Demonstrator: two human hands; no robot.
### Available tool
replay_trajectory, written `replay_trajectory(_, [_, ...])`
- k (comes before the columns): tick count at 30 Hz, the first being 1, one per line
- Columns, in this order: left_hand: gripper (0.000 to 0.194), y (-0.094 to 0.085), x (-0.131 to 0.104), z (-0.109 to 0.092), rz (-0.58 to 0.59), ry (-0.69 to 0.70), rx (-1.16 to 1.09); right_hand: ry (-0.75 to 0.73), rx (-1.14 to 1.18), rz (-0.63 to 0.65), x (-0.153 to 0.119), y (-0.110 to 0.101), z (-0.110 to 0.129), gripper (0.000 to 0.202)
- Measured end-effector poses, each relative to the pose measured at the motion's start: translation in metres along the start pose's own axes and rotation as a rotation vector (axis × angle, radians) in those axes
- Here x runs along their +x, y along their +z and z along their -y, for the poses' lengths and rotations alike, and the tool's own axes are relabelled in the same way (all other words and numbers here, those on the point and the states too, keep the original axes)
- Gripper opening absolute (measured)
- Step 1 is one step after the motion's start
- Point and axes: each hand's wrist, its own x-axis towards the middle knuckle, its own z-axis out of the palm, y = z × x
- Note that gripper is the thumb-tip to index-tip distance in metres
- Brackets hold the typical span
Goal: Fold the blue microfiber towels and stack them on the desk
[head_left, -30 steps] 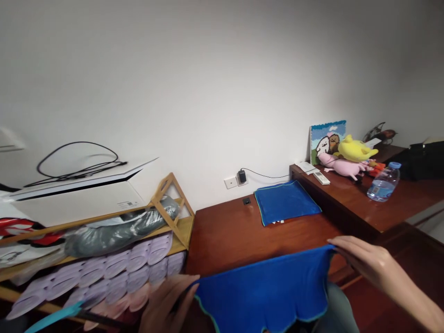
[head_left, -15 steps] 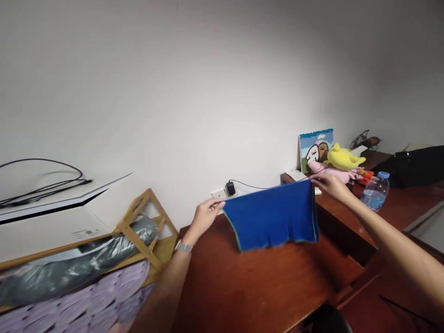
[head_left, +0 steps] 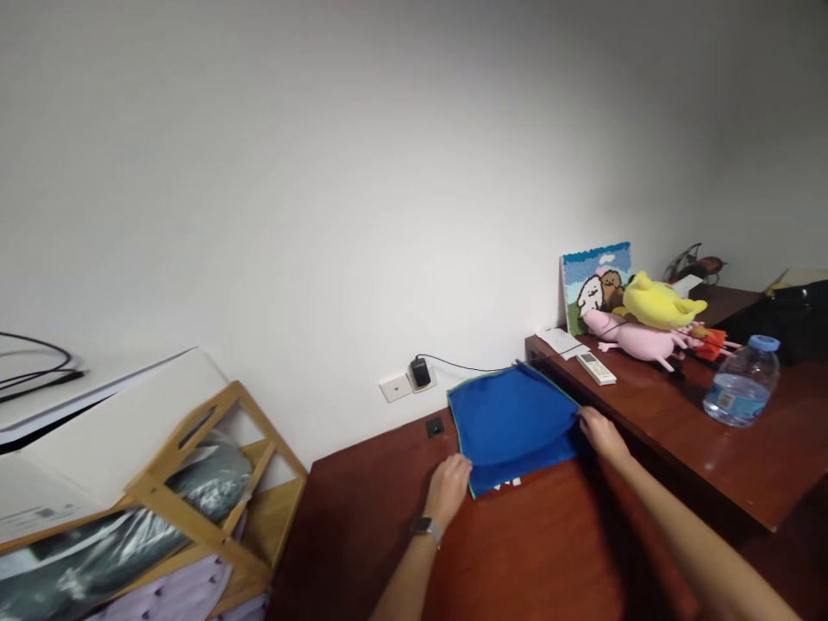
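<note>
A blue cloth (head_left: 514, 414) with a green edge lies spread over the far part of the brown desk (head_left: 381, 500), close to the wall. My left hand (head_left: 449, 483), a watch on its wrist, is closed on the cloth's left edge near the front. At the right edge my right hand (head_left: 603, 433) pinches the cloth. Between the hands the front part looks slightly raised and folded. Small white pieces (head_left: 516, 481) show just under its front edge; I cannot make out what they are.
On the raised desk at right stand a water bottle (head_left: 743, 384), a white remote (head_left: 596, 368), a pink plush toy (head_left: 637, 338), a yellow plush toy (head_left: 660, 302) and a picture (head_left: 599, 285). A black plug (head_left: 420, 372) sits in the wall socket. A wooden rack (head_left: 223, 483) stands left.
The cloth, held up hanging between both hands before, has come down onto the desk. Both hands have lowered, the left also moving right. The view has shifted a little.
</note>
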Motion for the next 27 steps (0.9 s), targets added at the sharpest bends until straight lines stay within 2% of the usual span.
replay_trajectory(2, [0.032, 0.023, -0.019, -0.008, 0.008, -0.008, 0.016, 0.036, -0.006, 0.021, -0.017, 0.025, -0.019, 0.03])
replay_trajectory(4, [0.032, 0.034, -0.031, -0.011, -0.01, -0.044, 0.039, 0.02, 0.012, 0.001, -0.025, 0.036, -0.032, 0.03])
replay_trajectory(8, [0.028, 0.034, -0.039, -0.008, -0.078, -0.12, 0.054, -0.084, 0.077, -0.075, -0.024, 0.033, -0.052, 0.034])
replay_trajectory(11, [0.025, 0.034, -0.043, -0.008, -0.083, -0.095, 0.051, -0.097, 0.101, -0.123, -0.027, 0.03, -0.063, 0.034])
replay_trajectory(15, [0.025, 0.046, -0.053, -0.012, -0.005, -0.048, 0.086, -0.071, 0.115, -0.014, -0.042, 0.036, -0.071, 0.028])
replay_trajectory(19, [0.025, 0.054, -0.061, -0.013, 0.047, -0.082, 0.085, -0.049, 0.033, 0.041, -0.055, 0.037, -0.069, 0.03])
replay_trajectory(22, [0.035, 0.054, -0.061, -0.013, 0.101, -0.105, 0.057, -0.055, -0.101, 0.076, -0.058, 0.028, -0.06, 0.029])
replay_trajectory(25, [0.05, 0.053, -0.059, -0.013, 0.154, -0.121, 0.038, -0.068, -0.196, 0.086, -0.051, 0.024, -0.041, 0.031])
replay_trajectory(27, [0.05, 0.053, -0.06, -0.013, 0.156, -0.109, 0.018, -0.097, -0.158, 0.128, -0.038, 0.034, -0.018, 0.037])
